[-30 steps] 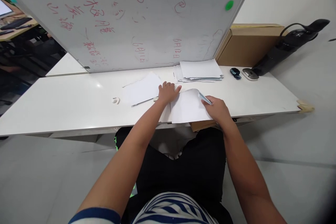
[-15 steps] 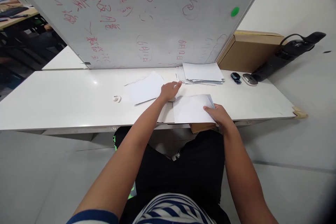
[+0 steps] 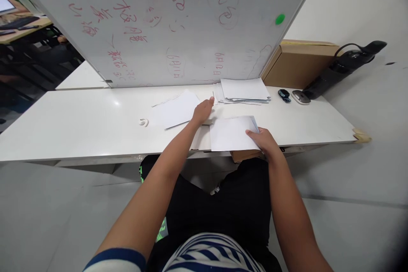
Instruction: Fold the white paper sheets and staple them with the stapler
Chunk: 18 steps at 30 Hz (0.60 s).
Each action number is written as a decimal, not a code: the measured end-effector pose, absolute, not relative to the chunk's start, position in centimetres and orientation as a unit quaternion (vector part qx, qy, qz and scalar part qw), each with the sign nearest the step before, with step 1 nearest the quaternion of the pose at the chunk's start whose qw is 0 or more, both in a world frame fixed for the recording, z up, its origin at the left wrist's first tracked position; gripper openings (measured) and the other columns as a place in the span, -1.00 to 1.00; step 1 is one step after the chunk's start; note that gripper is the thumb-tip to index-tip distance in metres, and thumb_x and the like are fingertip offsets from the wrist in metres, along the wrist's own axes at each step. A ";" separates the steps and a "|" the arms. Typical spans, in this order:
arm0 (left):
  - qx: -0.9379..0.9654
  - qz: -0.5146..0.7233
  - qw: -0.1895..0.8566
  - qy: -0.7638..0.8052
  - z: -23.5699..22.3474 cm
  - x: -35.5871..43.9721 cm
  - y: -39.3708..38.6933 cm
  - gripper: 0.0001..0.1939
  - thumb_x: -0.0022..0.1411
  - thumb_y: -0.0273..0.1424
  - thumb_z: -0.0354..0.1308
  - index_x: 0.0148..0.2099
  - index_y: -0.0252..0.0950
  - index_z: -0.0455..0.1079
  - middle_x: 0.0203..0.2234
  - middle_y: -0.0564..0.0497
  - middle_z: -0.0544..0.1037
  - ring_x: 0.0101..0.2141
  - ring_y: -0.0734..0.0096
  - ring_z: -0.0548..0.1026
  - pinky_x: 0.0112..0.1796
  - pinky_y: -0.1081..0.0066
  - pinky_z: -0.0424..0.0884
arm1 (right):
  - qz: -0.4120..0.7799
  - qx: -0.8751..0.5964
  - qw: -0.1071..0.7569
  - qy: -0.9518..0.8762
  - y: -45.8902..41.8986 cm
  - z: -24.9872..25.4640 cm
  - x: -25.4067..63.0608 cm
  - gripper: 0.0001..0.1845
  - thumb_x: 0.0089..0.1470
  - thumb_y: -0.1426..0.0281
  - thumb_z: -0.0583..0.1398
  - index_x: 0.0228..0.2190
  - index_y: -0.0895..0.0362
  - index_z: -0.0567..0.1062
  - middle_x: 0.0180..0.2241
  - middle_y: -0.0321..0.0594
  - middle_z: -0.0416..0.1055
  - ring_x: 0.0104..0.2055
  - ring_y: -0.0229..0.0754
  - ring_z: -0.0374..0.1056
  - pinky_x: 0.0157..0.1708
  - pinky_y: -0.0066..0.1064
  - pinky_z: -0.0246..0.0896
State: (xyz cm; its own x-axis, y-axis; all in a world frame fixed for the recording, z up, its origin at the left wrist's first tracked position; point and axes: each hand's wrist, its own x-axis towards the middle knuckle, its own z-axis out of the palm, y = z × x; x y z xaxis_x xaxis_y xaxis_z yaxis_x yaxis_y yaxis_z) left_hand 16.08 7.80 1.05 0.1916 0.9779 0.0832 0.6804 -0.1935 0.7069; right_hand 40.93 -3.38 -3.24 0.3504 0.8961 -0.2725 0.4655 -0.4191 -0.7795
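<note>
My right hand (image 3: 263, 138) pinches a small stack of white paper sheets (image 3: 232, 134) at its right side, thumb on top. The sheets lie at the front edge of the white desk (image 3: 79, 123). My left hand (image 3: 203, 111) is closed over a low, pale object (image 3: 207, 122) beside the upper left corner of those sheets. That object is mostly hidden under the hand, so its kind cannot be made out. Left of this hand lie other loose white sheets (image 3: 177, 108). Behind both hands sits a thicker paper pile (image 3: 245, 89).
A whiteboard (image 3: 191, 42) with red writing and magnets stands along the desk's back. To the right are a cardboard box (image 3: 299, 66), a black bottle (image 3: 344, 68), a computer mouse (image 3: 301, 97) and a small dark gadget (image 3: 284, 95). A small white curled item (image 3: 144, 122) lies left.
My left hand's fingers have drawn in a little, and more of the pale object shows below them. My right hand keeps its hold on the sheets. The view has shifted slightly.
</note>
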 end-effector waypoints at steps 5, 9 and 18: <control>0.699 0.366 0.282 0.546 3.1 15.6 6.2 -0.38 0.39 -0.06 -0.45 -0.12 -0.25 0.38 -0.13 -0.03 0.54 -0.09 0.39 0.46 -0.09 0.41 0.34 | 0.328 -0.775 0.304 -0.446 -3.6 -2.9 40.7 -0.44 -0.11 0.16 0.24 -0.13 0.28 0.51 -0.25 -0.01 0.52 -0.28 -0.03 0.44 -0.37 -0.38 0.28; 0.726 0.418 0.148 0.525 3.7 13.4 3.3 -0.44 0.41 -0.17 -0.47 -0.02 -0.23 0.34 -0.04 -0.05 0.49 0.02 0.38 0.38 0.03 0.37 0.27 | 0.311 -0.769 0.326 -0.454 -4.0 -2.7 40.4 -0.48 -0.09 0.16 0.20 -0.16 0.27 0.52 -0.26 -0.02 0.52 -0.27 -0.01 0.43 -0.35 -0.36 0.27; 0.791 0.178 0.091 0.577 -2.9 10.4 -1.2 -0.38 0.30 -0.22 -0.07 0.32 -0.36 -0.02 0.30 -0.23 0.01 0.30 0.06 -0.12 0.23 0.09 -0.08 | 0.142 -0.759 0.502 -0.391 -10.2 2.1 35.8 -0.43 0.05 0.06 0.09 -0.12 0.28 0.46 -0.22 0.02 0.47 -0.21 0.02 0.38 -0.28 -0.31 0.27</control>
